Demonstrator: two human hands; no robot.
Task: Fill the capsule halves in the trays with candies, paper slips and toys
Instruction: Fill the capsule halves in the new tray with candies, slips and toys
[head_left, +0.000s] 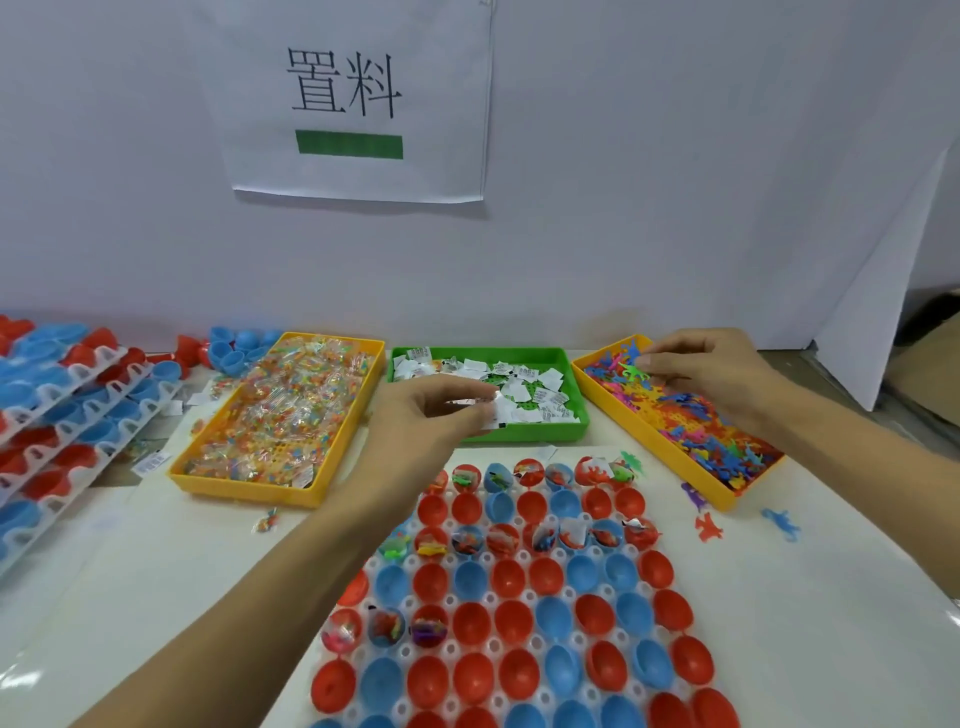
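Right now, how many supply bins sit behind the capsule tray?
3: yellow candy bin at left, green paper-slip bin in the middle, yellow toy bin at right. None seem hidden.

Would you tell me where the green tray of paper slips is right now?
In the head view, the green tray sits at centre, against the wall, between the two yellow trays of candies and toys, with the left hand over it.

One head-worn camera looks forward and down from close above the table (156, 545), facing the white wall (675, 182) just behind it.
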